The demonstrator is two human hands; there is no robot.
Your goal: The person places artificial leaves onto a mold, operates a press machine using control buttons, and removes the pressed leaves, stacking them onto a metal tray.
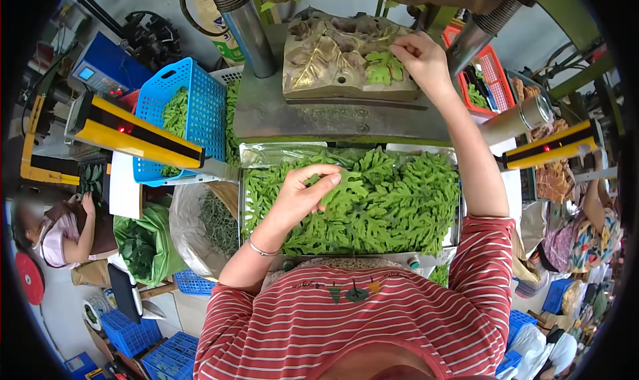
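Note:
My left hand (303, 195), with a bracelet at the wrist, pinches a green lobed leaf (347, 182) above a metal tray (459, 213) heaped with green leaves (393, 207). Farther forward, my right hand (418, 59) is at the right side of a gold-brown metal mould (319, 64), its thumb and fingers pinched at the edge of another green leaf (384, 68). That leaf lies on the right part of the mould. The mould's left part shows a bare leaf-shaped relief.
Yellow-black sensor bars (143, 132) (552, 145) flank the tray. Steel columns (249, 37) stand beside the mould. A blue basket (206, 114) of leaves is at left, a red basket (494, 74) at right. Another person (70, 230) sits far left.

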